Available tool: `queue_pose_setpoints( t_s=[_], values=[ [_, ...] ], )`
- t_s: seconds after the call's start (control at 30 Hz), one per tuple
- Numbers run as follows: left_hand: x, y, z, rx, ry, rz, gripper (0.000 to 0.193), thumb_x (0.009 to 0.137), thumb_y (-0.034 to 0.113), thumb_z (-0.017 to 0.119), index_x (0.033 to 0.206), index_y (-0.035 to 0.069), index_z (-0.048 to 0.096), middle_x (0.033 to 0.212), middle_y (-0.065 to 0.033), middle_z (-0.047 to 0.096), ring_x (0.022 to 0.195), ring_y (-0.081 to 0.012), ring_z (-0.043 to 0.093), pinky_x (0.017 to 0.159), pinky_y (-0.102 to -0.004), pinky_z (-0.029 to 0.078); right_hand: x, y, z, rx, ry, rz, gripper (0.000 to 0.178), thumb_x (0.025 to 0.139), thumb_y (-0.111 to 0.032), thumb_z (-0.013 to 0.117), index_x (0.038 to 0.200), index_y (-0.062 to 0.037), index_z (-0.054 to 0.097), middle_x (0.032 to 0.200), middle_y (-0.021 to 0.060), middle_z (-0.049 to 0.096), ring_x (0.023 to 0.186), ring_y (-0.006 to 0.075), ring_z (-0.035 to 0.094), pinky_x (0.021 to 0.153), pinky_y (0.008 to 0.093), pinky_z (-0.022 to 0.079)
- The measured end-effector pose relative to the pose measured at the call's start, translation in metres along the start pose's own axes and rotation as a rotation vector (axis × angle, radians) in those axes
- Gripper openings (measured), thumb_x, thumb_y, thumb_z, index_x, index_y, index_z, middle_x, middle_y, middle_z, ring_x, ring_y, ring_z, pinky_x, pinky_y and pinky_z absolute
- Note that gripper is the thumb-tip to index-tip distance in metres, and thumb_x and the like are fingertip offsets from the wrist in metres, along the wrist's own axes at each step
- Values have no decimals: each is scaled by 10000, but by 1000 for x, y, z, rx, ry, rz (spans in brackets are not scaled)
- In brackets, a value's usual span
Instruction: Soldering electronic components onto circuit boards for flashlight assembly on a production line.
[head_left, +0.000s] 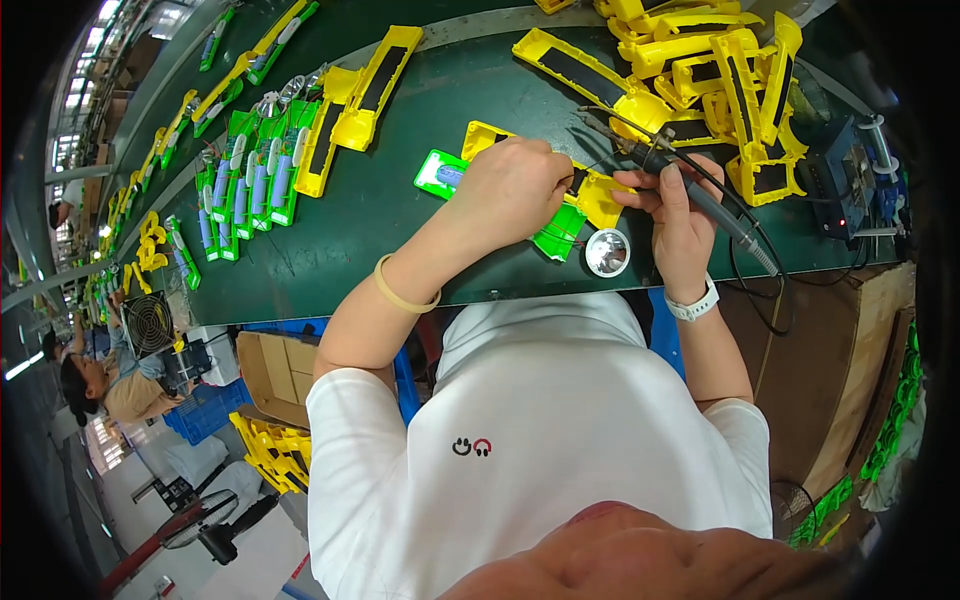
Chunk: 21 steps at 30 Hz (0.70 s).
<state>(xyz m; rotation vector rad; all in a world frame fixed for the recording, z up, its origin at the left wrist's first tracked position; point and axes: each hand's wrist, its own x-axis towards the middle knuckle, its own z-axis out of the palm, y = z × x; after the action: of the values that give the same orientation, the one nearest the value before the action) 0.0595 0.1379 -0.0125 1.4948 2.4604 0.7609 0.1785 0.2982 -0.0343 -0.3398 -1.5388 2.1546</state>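
Observation:
My right hand (682, 215) is closed round a soldering iron (714, 208) with a dark handle and a cable. Its tip end points up and left. My left hand (515, 190) has its fingers pinched together over a green flashlight housing half (432, 172) and a yellow one (486, 134); what the fingertips hold is hidden. Inside the green half lies a blue-violet battery cell (450, 176), partly covered by my left hand. A round silver reflector (607, 253) rests at the near edge of the green half, just below my hands.
Several yellow housings (690, 60) are heaped at the far right. Green halves with cells (240, 190) stand in a row at left, beside yellow housings (345, 110). A blue soldering station (838, 185) sits at right. Another person (125, 385) is at far left.

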Motion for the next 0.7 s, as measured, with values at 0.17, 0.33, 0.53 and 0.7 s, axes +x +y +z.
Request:
queue_pose_setpoints(
  t_s=[0.17,0.33,0.53,0.7],
  values=[
    [0,4,-1,11,-3,-24,76,752,96,602,768,35,643,712,-125,584,725,-298,584,651,-392,471,-1,-1,1,19,7,1,263,940,-114,501,1110,-35,316,995,144,521,847,260,655,687,345,578],
    [-2,8,-2,7,13,-64,84,760,109,612,774,37,652,733,-124,599,734,-299,587,654,-389,473,-1,-1,3,7,8,-22,201,951,-109,465,1108,-36,362,935,129,537,827,267,655,686,374,585],
    [-10,12,-11,-94,201,-32,47,750,70,651,787,45,669,761,-90,624,689,-245,588,622,-343,476,0,0,2,-7,4,-35,211,951,-102,460,1116,-30,349,950,142,541,833,280,659,684,375,586],
    [-34,8,-38,-1452,136,-459,226,828,-26,617,1035,0,532,845,-97,636,606,-123,574,546,-232,468,-2,-3,-1,-1,-8,17,263,931,-98,512,1108,-28,331,987,139,522,847,240,658,640,297,562]
  ],
)
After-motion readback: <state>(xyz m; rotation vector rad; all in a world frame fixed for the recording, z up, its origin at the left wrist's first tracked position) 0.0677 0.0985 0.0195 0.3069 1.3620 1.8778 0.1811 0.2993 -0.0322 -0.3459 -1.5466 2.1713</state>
